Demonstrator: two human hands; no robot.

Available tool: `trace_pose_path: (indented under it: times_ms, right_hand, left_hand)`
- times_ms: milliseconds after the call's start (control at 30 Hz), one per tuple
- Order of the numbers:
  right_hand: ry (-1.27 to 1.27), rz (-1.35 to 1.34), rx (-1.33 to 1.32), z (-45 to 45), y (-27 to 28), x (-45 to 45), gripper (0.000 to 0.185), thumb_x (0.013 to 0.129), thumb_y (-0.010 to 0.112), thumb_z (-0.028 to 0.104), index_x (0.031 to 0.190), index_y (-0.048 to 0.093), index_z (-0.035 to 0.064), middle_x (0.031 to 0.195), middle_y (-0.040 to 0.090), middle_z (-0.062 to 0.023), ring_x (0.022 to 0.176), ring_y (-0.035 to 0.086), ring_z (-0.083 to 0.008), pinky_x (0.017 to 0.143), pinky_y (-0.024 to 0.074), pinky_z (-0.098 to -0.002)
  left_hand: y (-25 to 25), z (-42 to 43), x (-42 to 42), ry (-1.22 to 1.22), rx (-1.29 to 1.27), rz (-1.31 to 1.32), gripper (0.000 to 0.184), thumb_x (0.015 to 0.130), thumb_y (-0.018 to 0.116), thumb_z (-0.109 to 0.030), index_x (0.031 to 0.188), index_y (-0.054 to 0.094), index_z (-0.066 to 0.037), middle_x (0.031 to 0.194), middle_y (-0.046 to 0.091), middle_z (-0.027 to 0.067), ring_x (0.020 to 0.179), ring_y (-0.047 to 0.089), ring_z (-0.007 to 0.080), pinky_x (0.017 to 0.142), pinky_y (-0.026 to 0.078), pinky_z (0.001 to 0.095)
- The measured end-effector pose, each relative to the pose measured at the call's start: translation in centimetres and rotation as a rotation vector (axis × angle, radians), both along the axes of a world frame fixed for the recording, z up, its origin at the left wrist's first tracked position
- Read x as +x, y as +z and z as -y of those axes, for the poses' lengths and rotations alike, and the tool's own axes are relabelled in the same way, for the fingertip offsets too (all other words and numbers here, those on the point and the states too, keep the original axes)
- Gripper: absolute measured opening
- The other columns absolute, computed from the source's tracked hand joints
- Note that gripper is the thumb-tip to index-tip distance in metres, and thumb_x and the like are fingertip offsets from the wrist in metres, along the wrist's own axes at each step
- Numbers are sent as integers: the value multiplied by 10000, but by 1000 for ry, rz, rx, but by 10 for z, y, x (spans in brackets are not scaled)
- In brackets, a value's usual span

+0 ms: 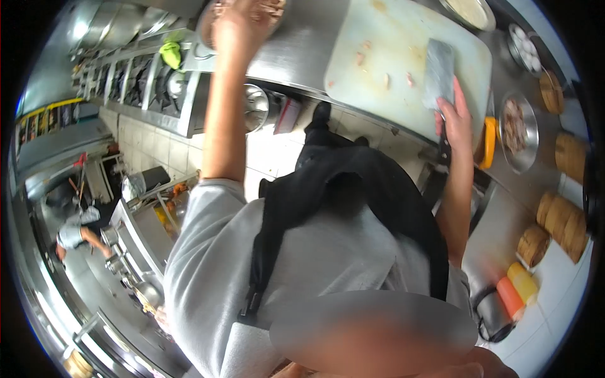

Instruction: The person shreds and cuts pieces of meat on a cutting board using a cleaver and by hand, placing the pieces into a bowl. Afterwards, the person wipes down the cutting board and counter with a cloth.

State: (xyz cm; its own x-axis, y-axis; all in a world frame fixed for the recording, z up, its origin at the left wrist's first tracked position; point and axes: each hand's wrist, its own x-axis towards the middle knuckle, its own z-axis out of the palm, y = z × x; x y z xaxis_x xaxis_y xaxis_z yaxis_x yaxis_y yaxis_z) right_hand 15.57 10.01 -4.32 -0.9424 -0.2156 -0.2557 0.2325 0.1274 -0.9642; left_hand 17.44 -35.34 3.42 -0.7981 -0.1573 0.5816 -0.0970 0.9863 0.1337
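Observation:
My right hand [455, 120] is closed round the dark handle of a cleaver [439, 69]. The cleaver's broad blade lies over the right part of a white cutting board [353, 38], where several small bits of meat [409, 79] are scattered. At the top left, my left hand [238, 28] reaches into a metal bowl [207, 31] with chopped meat [270, 9] in it. The fingers of that hand are cut off or hidden, so what they grip does not show.
Right of the board stand a metal bowl of meat pieces [515, 126], an orange-yellow object [489, 142], a bowl of white round things [524, 49] and bamboo steamers [561, 217]. A stove [132, 82] lies to the left. Another person [79, 233] bends at a counter farther off.

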Motion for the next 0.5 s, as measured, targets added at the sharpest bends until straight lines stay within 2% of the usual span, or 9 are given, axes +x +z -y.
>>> trace_pose_path:
  times_ms: [33, 67, 133, 167, 200, 267, 333, 433, 500]
  right_hand:
    - [19, 1, -2, 0, 2, 0, 753, 992, 621, 119, 1652, 259, 89, 740, 582, -29, 521, 490, -110, 419, 409, -282]
    - [38, -2, -7, -1, 2, 0, 760, 990, 627, 128, 1653, 256, 90, 741, 583, -29, 523, 490, -110, 425, 411, -281]
    - [9, 7, -8, -2, 1, 0, 766, 987, 632, 137, 1653, 256, 89, 738, 581, -30, 522, 487, -110, 431, 415, -282]
    - [12, 10, -28, -1, 0, -1, 772, 984, 638, 146, 1653, 257, 89, 735, 580, -31, 520, 485, -109, 437, 420, -284]
    - [7, 9, -28, -1, -1, -3, 772, 984, 638, 146, 1653, 257, 89, 735, 580, -31, 520, 485, -109, 437, 420, -284]
    - [25, -14, -51, -2, -3, -3, 785, 977, 650, 156, 1653, 257, 89, 733, 575, -33, 521, 483, -108, 445, 428, -289]
    - [19, 2, -31, -2, -1, -1, 789, 975, 653, 155, 1654, 255, 89, 733, 573, -34, 527, 486, -107, 445, 431, -291]
    - [19, 14, -21, -2, 3, -2, 797, 971, 660, 157, 1654, 255, 92, 732, 569, -38, 539, 494, -107, 444, 436, -293]
    - [25, 16, -26, -2, 3, 0, 801, 968, 665, 159, 1654, 257, 94, 731, 568, -40, 544, 498, -106, 443, 439, -293]
  left_hand:
    - [16, -11, 0, 42, 81, 35, 320, 838, 746, -110, 1152, 722, -53, 1111, 717, 187, 1040, 681, 399, 906, 561, 453]
    - [25, -19, 0, -53, 56, 37, 287, 862, 725, -156, 1138, 726, -74, 1098, 717, 193, 995, 686, 392, 865, 567, 447]
    - [-5, -35, -4, -203, 215, 133, 257, 858, 762, -212, 1094, 731, -115, 978, 765, 112, 881, 741, 328, 767, 588, 454]
    - [-29, -46, -6, -337, 243, 203, 222, 906, 756, -199, 1121, 739, -145, 1003, 765, 75, 820, 742, 221, 745, 592, 368]
    - [-40, -67, -3, -362, 167, 302, 241, 904, 769, -247, 1123, 742, -151, 1043, 752, 67, 867, 740, 226, 775, 592, 379]
    - [-57, -108, -1, -402, 123, 386, 320, 888, 756, -360, 1116, 744, -136, 1053, 740, 74, 942, 724, 300, 830, 582, 428]
    - [-75, -128, -7, -442, 100, 364, 284, 900, 724, -349, 1059, 743, -115, 1038, 734, 85, 945, 715, 327, 826, 576, 446]
    - [-79, -141, -18, -370, 60, 505, 199, 906, 675, -284, 950, 727, -97, 993, 719, 99, 919, 705, 340, 810, 571, 460]
    - [-78, -145, -23, -400, 80, 534, 185, 902, 681, -270, 961, 725, -101, 985, 714, 100, 918, 705, 337, 807, 571, 456]
